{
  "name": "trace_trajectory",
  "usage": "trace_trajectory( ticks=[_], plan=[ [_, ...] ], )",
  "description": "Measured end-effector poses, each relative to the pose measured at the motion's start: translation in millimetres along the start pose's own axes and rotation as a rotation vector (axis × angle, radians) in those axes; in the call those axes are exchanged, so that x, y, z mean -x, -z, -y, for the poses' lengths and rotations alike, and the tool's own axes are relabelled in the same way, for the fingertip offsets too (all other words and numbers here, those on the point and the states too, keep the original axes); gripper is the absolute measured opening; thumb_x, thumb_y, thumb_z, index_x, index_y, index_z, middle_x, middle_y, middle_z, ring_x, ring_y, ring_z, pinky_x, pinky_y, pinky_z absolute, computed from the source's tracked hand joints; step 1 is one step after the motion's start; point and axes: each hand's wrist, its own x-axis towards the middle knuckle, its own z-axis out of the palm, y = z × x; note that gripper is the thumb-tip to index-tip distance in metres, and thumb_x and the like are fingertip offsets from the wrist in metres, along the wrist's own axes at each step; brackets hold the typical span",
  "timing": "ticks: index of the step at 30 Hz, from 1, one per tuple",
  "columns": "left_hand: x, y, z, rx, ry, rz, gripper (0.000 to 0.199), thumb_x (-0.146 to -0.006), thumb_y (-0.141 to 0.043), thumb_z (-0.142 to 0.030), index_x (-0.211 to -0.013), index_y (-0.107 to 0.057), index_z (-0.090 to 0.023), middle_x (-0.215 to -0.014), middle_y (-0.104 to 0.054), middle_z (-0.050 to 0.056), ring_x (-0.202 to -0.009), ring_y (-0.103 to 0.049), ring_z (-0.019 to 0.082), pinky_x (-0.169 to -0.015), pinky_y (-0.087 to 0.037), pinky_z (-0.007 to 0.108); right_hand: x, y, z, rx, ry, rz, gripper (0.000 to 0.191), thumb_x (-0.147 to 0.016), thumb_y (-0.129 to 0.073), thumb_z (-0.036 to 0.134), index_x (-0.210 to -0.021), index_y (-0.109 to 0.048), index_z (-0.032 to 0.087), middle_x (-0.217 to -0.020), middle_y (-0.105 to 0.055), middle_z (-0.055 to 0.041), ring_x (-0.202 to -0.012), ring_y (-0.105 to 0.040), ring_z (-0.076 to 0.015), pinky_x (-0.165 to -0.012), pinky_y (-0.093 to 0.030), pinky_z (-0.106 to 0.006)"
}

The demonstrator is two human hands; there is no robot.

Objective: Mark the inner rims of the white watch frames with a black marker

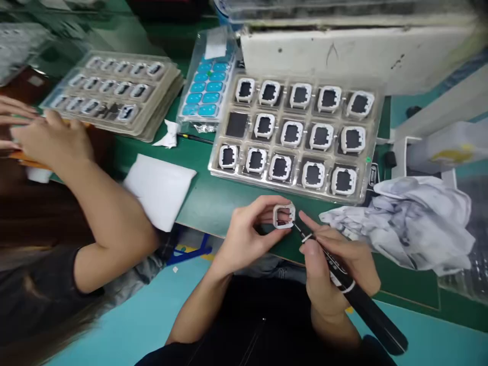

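Observation:
Between its thumb and fingers, my left hand (249,231) holds a small white watch-case frame (278,219), its open middle facing up toward me. My right hand (335,264) is wrapped round a black pen-shaped power tool (358,300), perhaps an electric screwdriver or grinding pen. The tool's thin metal tip meets the right inner edge of the frame; whether it touches is too small to tell. Just beyond my hands lies a clear plastic tray (290,190) with rows of similar white frames, one compartment without a frame.
A crumpled grey-white cloth (412,223) lies right of my hands. Left are a white foam sheet (158,190), a thin black-yellow tool (196,138), a bag of blue pieces (206,89) and stacked trays (145,122). A co-worker's arm (102,203) works at far left.

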Motion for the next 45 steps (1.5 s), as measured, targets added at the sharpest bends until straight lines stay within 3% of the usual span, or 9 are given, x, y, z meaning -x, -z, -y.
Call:
trace_trajectory(
  ticks=[3, 9, 17, 23, 32, 37, 42, 45],
  plan=[
    [1.9, -1.4, -1.1, -0.080, -0.036, 0.026, 0.035, -0.099, -0.089, -0.019, -0.133, -0.081, -0.023, -0.121, -0.092, 0.004, -0.112, -0.092, 0.021, -0.106, -0.078, 0.031, -1.5, -2.7, 1.2, 0.030, 0.083, -0.042, 0.026, -0.100, -0.083, 0.009, -0.119, -0.080, 0.027, -0.092, -0.075, 0.0041, -0.072, -0.073, -0.0184, -0.102, -0.084, -0.055],
    [5.6, 0.0, -0.6, -0.227, -0.136, 0.017, 0.033, -0.104, -0.086, -0.018, -0.135, -0.083, -0.027, -0.122, -0.092, 0.001, -0.109, -0.092, 0.019, -0.101, -0.077, 0.027, 3.2, -0.3, 5.2, 0.152, 0.039, -0.030, 0.031, -0.101, -0.088, 0.012, -0.124, -0.083, 0.033, -0.096, -0.077, 0.0046, -0.083, -0.080, -0.0213, -0.102, -0.084, -0.050],
    [6.8, -0.5, 6.8, -0.340, -0.325, -0.017, 0.041, -0.101, -0.089, -0.009, -0.138, -0.082, -0.026, -0.120, -0.091, 0.000, -0.098, -0.089, 0.014, -0.094, -0.072, 0.018, -8.9, -5.4, 4.4, 0.109, 0.159, -0.063, 0.026, -0.096, -0.088, 0.002, -0.114, -0.084, 0.020, -0.089, -0.077, 0.0011, -0.072, -0.078, -0.0186, -0.097, -0.085, -0.040],
    [6.6, -0.2, 7.4, -0.359, -0.316, -0.019, 0.040, -0.101, -0.091, -0.011, -0.137, -0.082, -0.026, -0.116, -0.091, 0.001, -0.095, -0.088, 0.015, -0.090, -0.072, 0.020, -12.3, -5.9, 3.2, 0.148, 0.170, -0.048, 0.019, -0.095, -0.089, 0.004, -0.105, -0.080, 0.017, -0.090, -0.079, 0.0012, -0.081, -0.087, -0.0199, -0.092, -0.083, -0.031],
    [8.5, 0.3, 9.0, -0.389, -0.337, -0.011, 0.038, -0.105, -0.088, -0.014, -0.139, -0.081, -0.026, -0.115, -0.090, 0.001, -0.093, -0.087, 0.013, -0.087, -0.070, 0.018, -15.0, -5.2, 7.1, 0.192, 0.164, -0.031, 0.019, -0.097, -0.088, 0.004, -0.106, -0.080, 0.020, -0.087, -0.078, 0.0017, -0.078, -0.087, -0.0193, -0.089, -0.083, -0.028],
    [11.0, -0.1, 9.3, -0.455, -0.373, -0.028, 0.038, -0.105, -0.089, -0.015, -0.141, -0.080, -0.026, -0.115, -0.091, 0.001, -0.091, -0.086, 0.013, -0.086, -0.069, 0.019, -12.9, -5.3, 6.8, 0.192, 0.162, -0.018, 0.017, -0.102, -0.085, 0.007, -0.110, -0.081, 0.021, -0.087, -0.076, 0.0023, -0.071, -0.080, -0.0190, -0.089, -0.086, -0.041],
    [11.9, -1.1, 8.3, -0.528, -0.411, -0.044, 0.033, -0.107, -0.086, -0.016, -0.138, -0.080, -0.024, -0.101, -0.088, -0.003, -0.077, -0.079, 0.008, -0.078, -0.064, 0.017, -12.2, -6.4, 6.1, 0.183, 0.212, -0.042, 0.017, -0.098, -0.086, 0.002, -0.106, -0.079, 0.016, -0.086, -0.076, 0.0010, -0.076, -0.085, -0.0191, -0.089, -0.084, -0.031],
    [11.9, -1.7, 7.4, -0.547, -0.412, -0.052, 0.028, -0.108, -0.086, -0.017, -0.135, -0.081, -0.023, -0.098, -0.087, -0.003, -0.073, -0.076, 0.007, -0.076, -0.063, 0.017, -11.7, -6.9, 6.7, 0.196, 0.174, -0.046, 0.021, -0.097, -0.086, 0.002, -0.109, -0.080, 0.018, -0.089, -0.079, 0.0006, -0.081, -0.088, -0.0216, -0.089, -0.084, -0.033]
  ],
)
